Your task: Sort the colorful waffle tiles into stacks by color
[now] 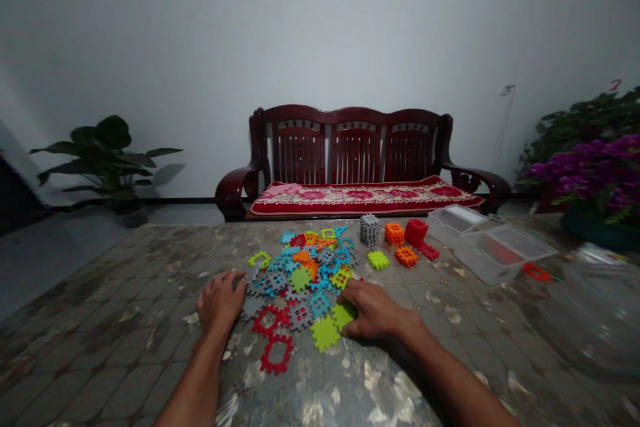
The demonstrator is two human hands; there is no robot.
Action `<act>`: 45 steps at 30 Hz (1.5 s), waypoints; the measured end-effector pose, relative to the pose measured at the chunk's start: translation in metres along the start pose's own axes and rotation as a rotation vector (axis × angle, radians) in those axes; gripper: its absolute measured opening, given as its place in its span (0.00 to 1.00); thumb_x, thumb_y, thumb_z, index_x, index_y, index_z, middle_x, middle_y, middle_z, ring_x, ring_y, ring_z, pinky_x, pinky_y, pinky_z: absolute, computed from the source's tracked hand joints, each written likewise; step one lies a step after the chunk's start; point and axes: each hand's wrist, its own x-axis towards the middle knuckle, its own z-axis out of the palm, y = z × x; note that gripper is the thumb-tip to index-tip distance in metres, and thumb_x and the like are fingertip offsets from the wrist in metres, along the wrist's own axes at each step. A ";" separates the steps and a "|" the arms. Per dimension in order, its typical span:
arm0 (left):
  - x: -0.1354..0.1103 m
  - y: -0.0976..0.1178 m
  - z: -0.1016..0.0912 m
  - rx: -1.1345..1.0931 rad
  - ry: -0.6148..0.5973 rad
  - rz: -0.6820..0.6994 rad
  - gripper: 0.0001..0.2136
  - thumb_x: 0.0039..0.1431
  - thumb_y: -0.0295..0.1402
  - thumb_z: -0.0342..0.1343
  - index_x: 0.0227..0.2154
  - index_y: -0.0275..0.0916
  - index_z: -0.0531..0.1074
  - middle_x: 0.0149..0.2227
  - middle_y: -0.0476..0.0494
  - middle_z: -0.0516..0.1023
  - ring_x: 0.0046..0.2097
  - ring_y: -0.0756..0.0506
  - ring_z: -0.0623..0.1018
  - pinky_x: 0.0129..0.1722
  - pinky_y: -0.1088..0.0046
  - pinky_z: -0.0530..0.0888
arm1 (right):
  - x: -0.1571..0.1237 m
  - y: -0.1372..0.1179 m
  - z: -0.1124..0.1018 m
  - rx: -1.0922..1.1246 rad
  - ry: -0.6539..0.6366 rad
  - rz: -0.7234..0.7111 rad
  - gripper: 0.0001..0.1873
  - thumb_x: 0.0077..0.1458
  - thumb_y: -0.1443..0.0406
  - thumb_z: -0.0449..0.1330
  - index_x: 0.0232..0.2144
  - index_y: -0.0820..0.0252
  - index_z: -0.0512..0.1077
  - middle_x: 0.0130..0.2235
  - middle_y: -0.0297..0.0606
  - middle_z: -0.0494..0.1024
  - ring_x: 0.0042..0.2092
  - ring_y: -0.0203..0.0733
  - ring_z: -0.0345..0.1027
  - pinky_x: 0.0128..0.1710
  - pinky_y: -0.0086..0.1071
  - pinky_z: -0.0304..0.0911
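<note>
My right hand (373, 310) is at the near right side of a mixed pile of interlocking plastic tiles. Its thumb and fingers are closed on a lime green tile (343, 315). Another lime green tile (325, 333) lies flat just beside it. At the pile's left edge rests my left hand (220, 299), its fingers loosely bent and the thumb apart, near a grey tile (253, 307); nothing shows in it. Red window-frame tiles (277, 353) lie in front of the pile. Blue, grey, orange and green tiles overlap in the middle.
Behind the pile stand a grey tile stack (369, 230), an orange stack (395, 234) and a red stack (416, 232). A single green tile (379, 259) lies nearby. To the right are a clear plastic box (493, 273), orange-handled scissors (537, 272) and purple flowers (595, 173).
</note>
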 end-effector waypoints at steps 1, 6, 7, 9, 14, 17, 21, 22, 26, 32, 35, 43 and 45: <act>0.000 0.000 0.000 -0.001 -0.001 -0.001 0.19 0.68 0.40 0.50 0.55 0.50 0.82 0.66 0.41 0.77 0.65 0.36 0.74 0.65 0.53 0.68 | 0.000 -0.002 -0.001 0.016 0.000 0.009 0.25 0.46 0.55 0.75 0.48 0.53 0.81 0.45 0.37 0.80 0.44 0.46 0.72 0.43 0.34 0.62; -0.002 0.002 -0.002 0.006 -0.005 0.003 0.20 0.69 0.40 0.49 0.55 0.49 0.82 0.66 0.39 0.76 0.66 0.35 0.73 0.66 0.52 0.67 | 0.002 0.001 -0.010 0.179 0.016 0.055 0.27 0.46 0.56 0.76 0.50 0.52 0.81 0.44 0.34 0.79 0.43 0.44 0.71 0.42 0.33 0.62; -0.002 0.003 -0.002 0.012 -0.007 0.003 0.20 0.69 0.41 0.48 0.55 0.49 0.81 0.66 0.39 0.76 0.66 0.35 0.73 0.66 0.53 0.67 | 0.003 0.005 -0.012 0.208 0.028 0.060 0.27 0.46 0.57 0.75 0.50 0.53 0.80 0.43 0.34 0.78 0.42 0.43 0.71 0.41 0.32 0.62; -0.003 0.004 -0.004 0.024 -0.008 -0.006 0.21 0.70 0.41 0.47 0.56 0.49 0.81 0.67 0.40 0.75 0.67 0.36 0.73 0.67 0.54 0.66 | 0.004 0.014 -0.014 0.247 0.084 0.078 0.26 0.48 0.58 0.75 0.50 0.55 0.80 0.42 0.34 0.77 0.40 0.42 0.70 0.40 0.32 0.63; -0.007 0.010 -0.008 0.023 -0.011 -0.012 0.20 0.70 0.40 0.48 0.56 0.49 0.81 0.66 0.40 0.76 0.66 0.36 0.73 0.66 0.53 0.67 | 0.007 0.037 -0.012 0.211 0.318 0.120 0.24 0.53 0.59 0.72 0.52 0.57 0.78 0.48 0.39 0.77 0.48 0.48 0.72 0.49 0.38 0.67; -0.011 0.013 -0.009 0.022 0.018 -0.013 0.21 0.71 0.38 0.46 0.56 0.46 0.82 0.66 0.38 0.76 0.66 0.36 0.73 0.67 0.52 0.67 | 0.009 0.046 -0.004 0.216 0.345 0.075 0.25 0.54 0.61 0.71 0.55 0.57 0.78 0.52 0.43 0.78 0.53 0.51 0.72 0.53 0.41 0.67; -0.011 0.013 -0.008 0.024 0.029 -0.015 0.21 0.71 0.38 0.46 0.56 0.46 0.82 0.66 0.37 0.76 0.66 0.35 0.73 0.67 0.52 0.67 | 0.009 0.050 0.008 0.223 0.376 0.088 0.29 0.55 0.61 0.70 0.59 0.55 0.76 0.59 0.45 0.77 0.59 0.53 0.71 0.59 0.43 0.66; -0.010 0.012 -0.007 0.023 0.025 -0.014 0.21 0.71 0.39 0.46 0.56 0.46 0.81 0.66 0.38 0.76 0.66 0.35 0.73 0.67 0.52 0.67 | 0.009 0.049 0.010 0.201 0.383 0.129 0.29 0.55 0.61 0.70 0.60 0.56 0.76 0.59 0.46 0.78 0.60 0.53 0.71 0.60 0.43 0.66; -0.005 0.007 -0.004 0.000 0.001 -0.006 0.21 0.70 0.40 0.48 0.56 0.46 0.82 0.66 0.37 0.76 0.66 0.34 0.73 0.67 0.51 0.67 | 0.007 0.037 0.011 0.049 0.387 0.316 0.28 0.58 0.56 0.67 0.60 0.58 0.76 0.57 0.47 0.80 0.57 0.55 0.73 0.59 0.44 0.65; -0.002 0.001 0.002 -0.015 0.028 0.003 0.20 0.68 0.40 0.50 0.55 0.48 0.82 0.65 0.37 0.77 0.66 0.34 0.73 0.67 0.50 0.67 | 0.010 0.011 0.005 -0.127 0.358 0.411 0.31 0.56 0.53 0.68 0.59 0.59 0.77 0.55 0.49 0.81 0.56 0.58 0.72 0.57 0.43 0.62; 0.001 -0.002 0.005 -0.014 0.009 0.008 0.20 0.68 0.40 0.50 0.56 0.48 0.82 0.66 0.38 0.76 0.66 0.34 0.74 0.66 0.50 0.67 | 0.011 0.006 0.005 -0.173 0.347 0.411 0.29 0.58 0.55 0.67 0.59 0.58 0.77 0.55 0.49 0.82 0.56 0.58 0.72 0.56 0.43 0.62; 0.005 -0.005 0.006 0.019 -0.021 0.006 0.22 0.69 0.42 0.48 0.57 0.48 0.81 0.67 0.38 0.75 0.67 0.34 0.73 0.66 0.51 0.68 | 0.011 0.021 0.003 -0.219 0.417 0.474 0.30 0.61 0.54 0.64 0.62 0.60 0.75 0.51 0.49 0.84 0.53 0.56 0.75 0.54 0.41 0.64; 0.003 -0.004 0.004 0.025 -0.028 0.004 0.22 0.70 0.42 0.47 0.57 0.48 0.81 0.67 0.38 0.75 0.67 0.34 0.73 0.66 0.51 0.68 | 0.010 0.034 -0.004 -0.220 0.459 0.552 0.32 0.63 0.53 0.62 0.65 0.60 0.73 0.53 0.49 0.84 0.54 0.55 0.76 0.54 0.40 0.65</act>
